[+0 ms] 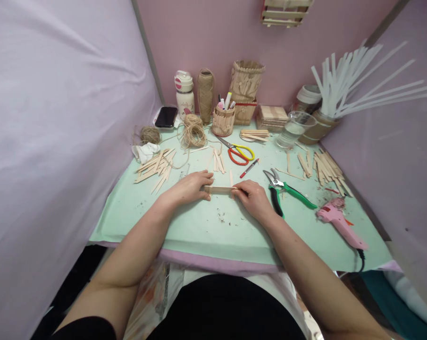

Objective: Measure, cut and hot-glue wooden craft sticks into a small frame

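Note:
A flat wooden craft stick (220,190) lies crosswise between my two hands, just above or on the green tabletop. My left hand (194,185) closes its fingers on the stick's left end. At the right end, my right hand (253,197) pinches the same stick between thumb and fingers. Another craft stick (230,177) points away from me behind it, near my right fingertips; whether the two are joined I cannot tell. Several short sticks (218,161) lie just beyond my hands, close to the red-and-yellow scissors (239,153) and a red pen (249,168).
Green-handled pruning shears (287,189) and a pink glue gun (342,224) lie on the right. Stick piles (154,170) flank both sides. Along the back stand a pen cup (223,120), twine (193,132), a bottle (185,97), a water cup (294,130) and white glue sticks (344,85).

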{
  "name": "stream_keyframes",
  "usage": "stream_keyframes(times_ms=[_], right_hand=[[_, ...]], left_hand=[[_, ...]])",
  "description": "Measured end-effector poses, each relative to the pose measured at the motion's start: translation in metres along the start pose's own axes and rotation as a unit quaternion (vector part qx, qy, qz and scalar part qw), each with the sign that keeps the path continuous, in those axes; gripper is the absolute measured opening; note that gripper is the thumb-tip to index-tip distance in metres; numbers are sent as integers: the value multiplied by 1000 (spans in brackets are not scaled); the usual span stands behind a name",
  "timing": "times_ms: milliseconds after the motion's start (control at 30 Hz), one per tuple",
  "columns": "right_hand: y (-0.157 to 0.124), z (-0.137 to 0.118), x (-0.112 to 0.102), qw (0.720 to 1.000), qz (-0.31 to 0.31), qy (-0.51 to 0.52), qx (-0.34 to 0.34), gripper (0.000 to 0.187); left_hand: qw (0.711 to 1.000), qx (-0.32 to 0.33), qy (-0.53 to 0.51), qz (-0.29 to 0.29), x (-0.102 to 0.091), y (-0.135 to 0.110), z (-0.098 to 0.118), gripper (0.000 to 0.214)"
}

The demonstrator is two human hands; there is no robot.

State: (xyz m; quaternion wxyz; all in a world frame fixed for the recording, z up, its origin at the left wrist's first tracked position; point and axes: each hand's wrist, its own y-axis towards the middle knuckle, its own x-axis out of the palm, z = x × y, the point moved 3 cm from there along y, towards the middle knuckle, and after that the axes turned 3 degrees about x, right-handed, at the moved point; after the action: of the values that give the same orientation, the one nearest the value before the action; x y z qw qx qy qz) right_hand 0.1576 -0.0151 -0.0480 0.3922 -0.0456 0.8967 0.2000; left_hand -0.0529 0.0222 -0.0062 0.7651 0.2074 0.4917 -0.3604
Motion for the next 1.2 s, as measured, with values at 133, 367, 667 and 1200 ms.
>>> stream_keyframes(times_ms=[133, 367, 667, 1200], right_hand=[[0, 0, 0, 1000, -2, -1, 1, 19], [0, 0, 0, 1000, 4, -2, 2, 18], [0, 1, 1, 1000, 1, 2, 7, 19], [-5, 3, -14, 996, 4, 71, 56, 27]], left_hand=[[1000, 2, 3, 6, 0, 0, 0, 13], [1000, 1, 2, -4, 1, 0, 0, 14], [1000, 7, 0, -4, -3, 0, 4, 13], [998, -46, -33, 18, -4, -10, -13, 62]])
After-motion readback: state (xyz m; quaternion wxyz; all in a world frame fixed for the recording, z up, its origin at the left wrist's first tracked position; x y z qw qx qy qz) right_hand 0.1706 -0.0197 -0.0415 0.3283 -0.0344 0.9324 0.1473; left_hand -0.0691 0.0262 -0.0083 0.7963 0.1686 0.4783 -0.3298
